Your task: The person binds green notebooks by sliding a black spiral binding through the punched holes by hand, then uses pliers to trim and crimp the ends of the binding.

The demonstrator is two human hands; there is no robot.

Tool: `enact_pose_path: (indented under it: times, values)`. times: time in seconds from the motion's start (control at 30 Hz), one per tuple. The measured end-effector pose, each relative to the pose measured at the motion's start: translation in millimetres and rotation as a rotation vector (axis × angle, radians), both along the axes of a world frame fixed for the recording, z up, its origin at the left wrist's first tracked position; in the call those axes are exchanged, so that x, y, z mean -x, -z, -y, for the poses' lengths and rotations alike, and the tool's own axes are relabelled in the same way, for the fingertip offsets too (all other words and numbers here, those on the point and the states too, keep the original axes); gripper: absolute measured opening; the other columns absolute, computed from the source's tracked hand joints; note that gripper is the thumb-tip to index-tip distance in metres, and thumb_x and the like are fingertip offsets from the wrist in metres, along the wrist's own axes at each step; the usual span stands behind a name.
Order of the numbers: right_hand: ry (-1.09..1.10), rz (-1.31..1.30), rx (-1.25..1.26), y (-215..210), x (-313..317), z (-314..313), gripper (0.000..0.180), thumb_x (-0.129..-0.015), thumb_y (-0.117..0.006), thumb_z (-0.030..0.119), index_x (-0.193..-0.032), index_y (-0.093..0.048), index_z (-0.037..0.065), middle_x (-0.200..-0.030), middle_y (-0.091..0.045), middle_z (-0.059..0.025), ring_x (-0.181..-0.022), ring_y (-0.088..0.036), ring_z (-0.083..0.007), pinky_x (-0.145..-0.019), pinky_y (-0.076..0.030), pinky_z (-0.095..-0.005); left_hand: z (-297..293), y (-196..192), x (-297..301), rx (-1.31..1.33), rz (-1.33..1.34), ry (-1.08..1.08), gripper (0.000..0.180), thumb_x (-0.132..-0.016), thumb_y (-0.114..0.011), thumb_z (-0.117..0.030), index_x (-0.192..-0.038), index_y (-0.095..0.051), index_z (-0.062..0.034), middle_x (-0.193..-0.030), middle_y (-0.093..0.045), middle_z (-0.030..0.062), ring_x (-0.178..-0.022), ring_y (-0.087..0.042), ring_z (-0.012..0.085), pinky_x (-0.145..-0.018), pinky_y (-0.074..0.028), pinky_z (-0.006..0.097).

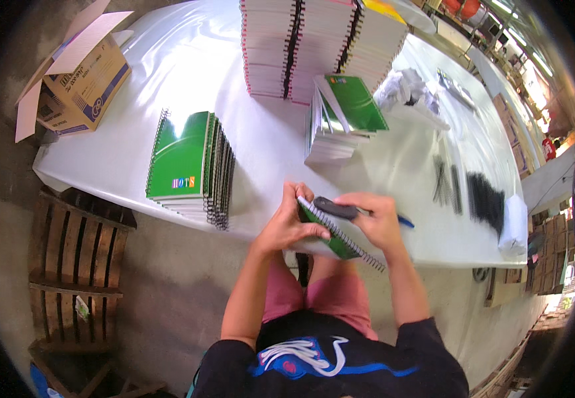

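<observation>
My left hand (290, 224) grips a green spiral notebook (340, 247) at the near edge of the table, thumb across its cover. The notebook is tilted, its wire coil running down to the right, and the coil's lower end sticks out past the cover. In my right hand (375, 219) is a dark grey, rounded hand tool (336, 208), its kind not plain, lying against the upper end of the coil. A blue tip (405, 221) shows just beyond the right hand. To the left stands a stack of green spiral notebooks (180, 156).
Green-covered books (357, 106) without visible coils are piled ahead, before tall stacks of coil-bound books (267, 53). An open cardboard box (88, 86) sits far left. Black coils (485, 199) and a white roll (514, 225) lie right, below crumpled white plastic (406, 93). A wooden pallet (78, 272) stands left.
</observation>
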State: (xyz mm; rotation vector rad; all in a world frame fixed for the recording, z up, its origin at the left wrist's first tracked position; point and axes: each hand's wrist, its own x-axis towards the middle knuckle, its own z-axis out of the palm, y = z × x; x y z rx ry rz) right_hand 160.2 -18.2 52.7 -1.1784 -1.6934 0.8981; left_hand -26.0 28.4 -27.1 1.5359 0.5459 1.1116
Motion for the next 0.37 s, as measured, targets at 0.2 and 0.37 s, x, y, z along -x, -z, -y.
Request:
enact_pose_path:
  times: [0.2,0.37]
  values:
    - [0.041,0.188,-0.002,5.3,5.4,-8.2,0.030,-0.070,-0.061,-0.006,-0.095,-0.072,0.006,-0.093,-0.070,-0.0131,-0.083,-0.068,-0.0227,-0.076,-0.052,-0.0287,-1.0,5.1,-1.6,0.039,0.045,0.009,0.079,-0.056,-0.091,-0.014,-0.097,-0.023,-0.0094,-0.093,-0.032,0.0060,-0.087,-0.035,0.0168,-0.083,-0.034,0.027]
    - [0.375,0.244,-0.291,-21.4,-15.6,-3.3,0.028,-0.078,-0.058,-0.004,-0.099,-0.072,0.008,-0.100,-0.069,-0.0145,-0.089,-0.067,-0.0230,-0.081,-0.051,-0.0271,6.4,3.3,4.3,0.086,0.007,-0.020,0.063,-0.068,-0.084,-0.017,-0.097,-0.028,-0.0096,-0.095,-0.032,0.0055,-0.088,-0.035,0.0153,-0.084,-0.033,0.026]
